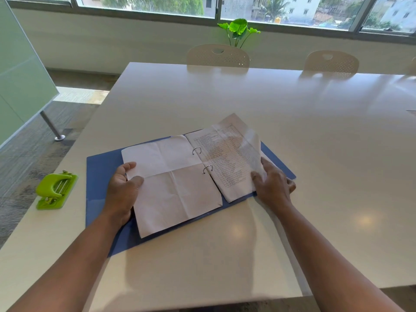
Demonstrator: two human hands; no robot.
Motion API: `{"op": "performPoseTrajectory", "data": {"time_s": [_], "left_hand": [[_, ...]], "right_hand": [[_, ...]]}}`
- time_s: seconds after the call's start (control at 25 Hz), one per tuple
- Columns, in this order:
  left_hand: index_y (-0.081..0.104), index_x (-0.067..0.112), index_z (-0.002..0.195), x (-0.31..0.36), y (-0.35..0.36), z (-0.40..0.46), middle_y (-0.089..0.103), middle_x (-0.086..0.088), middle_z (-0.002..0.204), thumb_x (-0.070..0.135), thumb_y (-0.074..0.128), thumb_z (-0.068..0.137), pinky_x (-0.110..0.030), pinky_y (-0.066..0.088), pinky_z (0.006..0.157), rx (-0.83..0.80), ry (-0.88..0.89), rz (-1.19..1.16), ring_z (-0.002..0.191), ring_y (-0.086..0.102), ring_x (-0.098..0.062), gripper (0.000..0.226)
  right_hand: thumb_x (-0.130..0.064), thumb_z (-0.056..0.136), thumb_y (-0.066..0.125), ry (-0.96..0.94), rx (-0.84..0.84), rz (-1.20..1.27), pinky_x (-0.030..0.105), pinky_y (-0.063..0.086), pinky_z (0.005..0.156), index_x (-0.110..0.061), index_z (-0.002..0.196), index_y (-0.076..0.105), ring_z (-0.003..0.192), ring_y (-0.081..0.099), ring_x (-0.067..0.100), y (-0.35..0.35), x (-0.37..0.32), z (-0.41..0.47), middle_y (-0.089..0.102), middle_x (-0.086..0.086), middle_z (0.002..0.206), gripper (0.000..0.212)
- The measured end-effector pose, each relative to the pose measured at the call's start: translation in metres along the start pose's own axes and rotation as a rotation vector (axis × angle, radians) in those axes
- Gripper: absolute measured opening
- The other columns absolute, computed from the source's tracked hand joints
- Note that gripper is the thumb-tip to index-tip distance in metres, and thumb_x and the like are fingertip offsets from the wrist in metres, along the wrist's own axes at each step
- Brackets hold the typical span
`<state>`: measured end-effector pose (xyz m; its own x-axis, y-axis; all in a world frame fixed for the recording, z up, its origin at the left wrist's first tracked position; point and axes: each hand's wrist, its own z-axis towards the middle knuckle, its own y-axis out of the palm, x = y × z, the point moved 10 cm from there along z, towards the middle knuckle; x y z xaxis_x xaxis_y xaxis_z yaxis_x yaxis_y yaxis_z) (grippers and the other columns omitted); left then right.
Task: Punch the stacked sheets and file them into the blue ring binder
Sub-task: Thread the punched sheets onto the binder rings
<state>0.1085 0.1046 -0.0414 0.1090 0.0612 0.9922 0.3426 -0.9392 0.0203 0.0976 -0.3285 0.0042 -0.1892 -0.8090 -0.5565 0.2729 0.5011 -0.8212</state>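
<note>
The blue ring binder (99, 176) is lying open on the white table (270, 104), near the front left corner. 2 metal rings (197, 150) are standing up in its middle, and the sheets (177, 188) are sitting on these rings. 1 creased pile, blank side up, is lying on the left half. A printed pile (222, 163) is lying on the right half, and its top page is lifting and looking blurred.

The left hand (122, 190) is pinching the left edge of the blank pile, with the thumb on top of the paper and the fingers under it. The right hand (273, 184) is gripping the right edge of the printed pages, with the thumb curling on the paper and the fingers behind it.

A green hole punch (56, 190) is sitting on the table just left of the binder, not touching it. 2 pale chairs (218, 55) are standing at the far side, and a green plant (238, 30) is rising behind 1 of them, under the window.

The printed text is too small for reading. The right cover is mostly hiding under the paper and the hand.
</note>
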Motion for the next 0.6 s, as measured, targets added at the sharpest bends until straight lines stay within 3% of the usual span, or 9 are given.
{"op": "performPoseTrajectory", "data": {"time_s": [0.08,0.16,0.28,0.36,0.4,0.48,0.52,0.56,0.6], "left_hand": [[0.064,0.026,0.125,0.0,0.002,-0.001,0.067,0.002,0.116,0.004,0.058,0.094,-0.03,0.056,0.068,-0.016,-0.011,0.021,0.095,0.068,-0.019,0.039],[0.067,0.024,0.123,0.0,0.003,-0.003,0.067,-0.001,0.121,0.003,0.057,0.094,-0.033,0.056,0.071,-0.026,-0.022,0.023,0.099,0.068,-0.023,0.037],[0.07,0.022,0.118,0.001,0.003,-0.005,0.068,-0.004,0.118,0.003,0.056,0.094,-0.032,0.056,0.068,-0.028,-0.031,0.018,0.093,0.067,-0.023,0.033],[0.072,0.02,0.114,0.0,0.003,-0.006,0.069,-0.007,0.115,0.004,0.057,0.094,-0.032,0.056,0.066,-0.022,-0.036,0.021,0.088,0.066,-0.021,0.03],[0.073,0.02,0.112,0.0,0.003,-0.006,0.07,-0.008,0.114,0.004,0.057,0.094,-0.032,0.056,0.065,-0.019,-0.042,0.023,0.087,0.066,-0.021,0.028],[0.075,0.018,0.105,-0.002,0.003,-0.005,0.072,-0.011,0.11,0.006,0.06,0.094,-0.033,0.056,0.065,-0.016,-0.059,0.016,0.084,0.067,-0.022,0.023],[0.076,0.018,0.103,-0.002,0.002,-0.005,0.073,-0.012,0.108,0.006,0.061,0.094,-0.034,0.057,0.065,-0.016,-0.064,0.016,0.083,0.068,-0.022,0.021],[0.077,0.017,0.101,-0.002,0.002,-0.004,0.074,-0.012,0.106,0.007,0.062,0.093,-0.033,0.057,0.064,-0.017,-0.067,0.019,0.081,0.068,-0.021,0.019],[0.078,0.016,0.099,-0.002,0.002,-0.004,0.075,-0.011,0.104,0.007,0.063,0.093,-0.032,0.057,0.063,-0.021,-0.066,0.022,0.078,0.069,-0.019,0.018]], "right_hand": [[-0.027,0.094,0.069,0.035,0.023,0.418,0.046,0.043,0.109,-0.036,0.155,0.036,0.123,0.059,0.019,-0.006,-0.004,0.001,0.052,-0.01,0.141,0.069],[-0.011,0.09,0.075,0.109,0.076,0.785,0.027,0.059,0.089,-0.037,0.158,0.027,0.097,0.069,0.0,-0.012,-0.003,0.003,0.047,-0.009,0.143,0.086],[-0.005,0.088,0.075,0.141,0.245,0.81,0.008,0.05,0.066,-0.031,0.161,0.016,0.07,0.063,-0.011,-0.026,-0.006,0.007,0.04,-0.002,0.148,0.098],[-0.005,0.087,0.076,0.163,0.29,0.903,0.006,0.049,0.066,-0.028,0.162,0.012,0.076,0.065,-0.015,-0.028,-0.013,0.008,0.037,-0.004,0.148,0.101],[-0.004,0.086,0.076,0.166,0.307,0.989,0.008,0.051,0.069,-0.023,0.162,0.016,0.084,0.068,-0.013,-0.03,-0.016,0.008,0.041,-0.004,0.146,0.098],[-0.003,0.085,0.075,0.125,0.311,1.18,0.025,0.058,0.082,-0.015,0.144,0.051,0.097,0.073,0.008,-0.035,-0.029,0.008,0.062,0.003,0.131,0.065],[-0.005,0.085,0.075,0.083,0.305,1.218,0.033,0.059,0.083,-0.018,0.119,0.07,0.093,0.073,0.017,-0.039,-0.039,0.008,0.072,0.004,0.113,0.037],[-0.01,0.086,0.075,0.032,0.29,1.226,0.036,0.057,0.08,-0.023,0.093,0.076,0.082,0.07,0.019,-0.043,-0.05,0.006,0.075,0.001,0.093,0.016],[-0.015,0.087,0.075,-0.026,0.276,1.192,0.034,0.054,0.073,-0.025,0.077,0.075,0.073,0.065,0.016,-0.047,-0.062,0.003,0.072,-0.003,0.078,0.014]]}}
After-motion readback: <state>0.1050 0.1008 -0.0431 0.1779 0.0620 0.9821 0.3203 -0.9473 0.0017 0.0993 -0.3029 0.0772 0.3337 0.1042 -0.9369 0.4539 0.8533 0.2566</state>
